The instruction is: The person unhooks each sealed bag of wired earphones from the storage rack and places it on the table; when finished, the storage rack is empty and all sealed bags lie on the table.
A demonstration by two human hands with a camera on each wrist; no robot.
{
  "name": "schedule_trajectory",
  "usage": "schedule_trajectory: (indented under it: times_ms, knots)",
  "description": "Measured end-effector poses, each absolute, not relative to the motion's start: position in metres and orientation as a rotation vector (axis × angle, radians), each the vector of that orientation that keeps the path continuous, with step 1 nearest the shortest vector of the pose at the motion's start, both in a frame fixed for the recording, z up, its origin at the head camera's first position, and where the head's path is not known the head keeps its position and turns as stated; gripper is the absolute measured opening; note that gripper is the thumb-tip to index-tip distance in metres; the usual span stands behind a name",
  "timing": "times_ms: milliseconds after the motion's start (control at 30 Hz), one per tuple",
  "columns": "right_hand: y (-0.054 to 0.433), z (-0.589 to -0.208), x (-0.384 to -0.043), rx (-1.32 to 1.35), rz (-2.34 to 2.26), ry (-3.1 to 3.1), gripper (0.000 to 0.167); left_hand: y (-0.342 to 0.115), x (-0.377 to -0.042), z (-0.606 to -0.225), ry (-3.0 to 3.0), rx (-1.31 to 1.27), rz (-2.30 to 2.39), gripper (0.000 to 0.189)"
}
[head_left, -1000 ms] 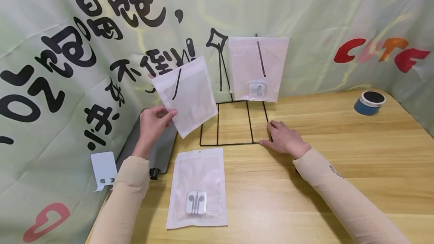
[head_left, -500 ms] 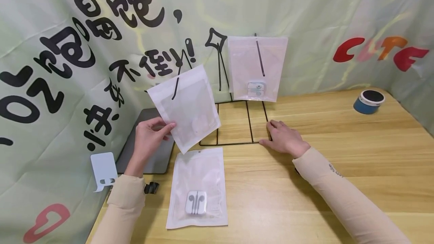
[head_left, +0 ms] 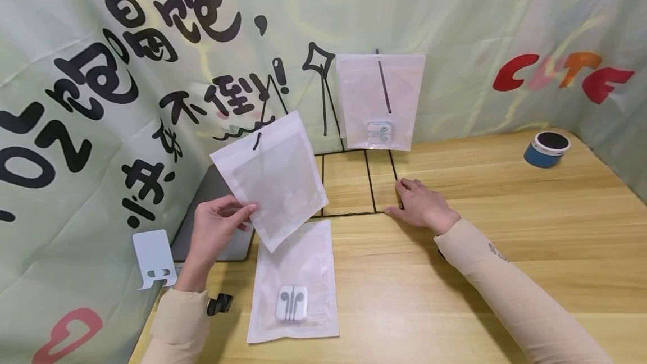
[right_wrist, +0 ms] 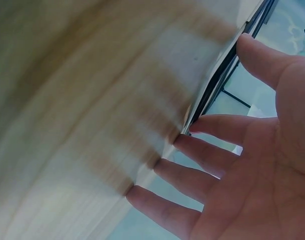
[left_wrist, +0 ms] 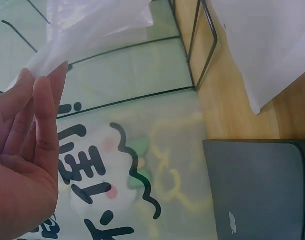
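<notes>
My left hand (head_left: 214,226) pinches the lower left edge of a white zip bag (head_left: 278,184) between thumb and fingers. The bag tilts, and a short end of a black hook shows in front of its top. With its fingers extended, my right hand (head_left: 424,206) rests at the front right corner of the black wire rack (head_left: 370,181). A second bag (head_left: 376,83) hangs on the rack's right hook, with a boxed pair of earphones (head_left: 379,132) in it. Below the tilted bag, another bag (head_left: 268,319) lies on the table, with earphones (head_left: 291,303) inside.
A grey laptop (head_left: 237,249) lies closed beyond my left hand, beside a pale phone stand (head_left: 154,251). At the far right of the wooden table (head_left: 480,184) stands a blue and white round speaker (head_left: 547,149). A printed cloth (head_left: 455,10) encloses the table's back and left.
My left hand has drawn the tilted bag down and toward me, and less of the hook now shows in front of it. My right hand has stayed on the rack.
</notes>
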State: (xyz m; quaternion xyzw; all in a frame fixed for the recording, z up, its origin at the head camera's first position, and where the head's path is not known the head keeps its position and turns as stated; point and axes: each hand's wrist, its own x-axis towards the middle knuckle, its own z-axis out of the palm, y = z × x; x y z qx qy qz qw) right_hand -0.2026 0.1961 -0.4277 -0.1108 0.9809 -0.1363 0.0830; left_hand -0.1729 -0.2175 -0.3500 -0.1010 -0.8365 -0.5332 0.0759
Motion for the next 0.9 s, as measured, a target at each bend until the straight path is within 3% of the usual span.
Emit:
schedule_trajectory:
  times_ms: [900]
  knots:
    - [0.194,-0.426,-0.201,-0.318,-0.407,2.924,0.08,-0.215,-0.122,-0.345,-2.456,-0.333,-1.765,0.01]
